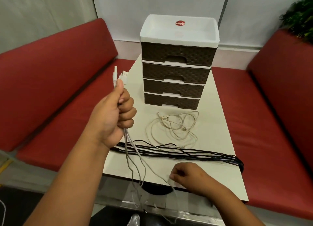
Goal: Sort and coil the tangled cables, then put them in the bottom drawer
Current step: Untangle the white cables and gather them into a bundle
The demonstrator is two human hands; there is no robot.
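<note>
Right hand [184, 174]: nearest the onlooker, low over the near edge of the pale square worktop [220, 117]; fingers [174, 175] curled together and pinching a thin white strand that runs off the worktop's front edge.

Left hand [116, 114]: raised above the worktop's left edge; fingers and thumb clamped round a bundle of white and grey charging cables [128, 151]. White USB plugs [119, 75] stick up out of the fist; the cable lengths hang down below it, cross the near edge of the worktop and trail toward the floor, where their ends are too blurred to tell apart.

Long black cable [186, 153]: folded into several parallel runs, lying across the worktop from its left edge to its right, where the loop end droops over the side. It lies between the two hands and the items behind.

Loose tangle of cream-white cables [172, 127]: resting flat on the worktop just behind the black cable, in overlapping loops with small plugs showing; one strand touches the black runs.

Four-drawer plastic storage tower, dark brown woven-pattern drawer fronts in a white frame [177, 73]: upright at the far middle of the worktop, with a white tray top bearing a red oval label. All drawers closed, including the bottom drawer [171, 101], which sits just behind the cream tangle.

Red cushioned bench seats [55, 60]: round the worktop on the left, back and right.

Green leafy plant [299, 17]: upper right corner, behind the right seat back.
</note>
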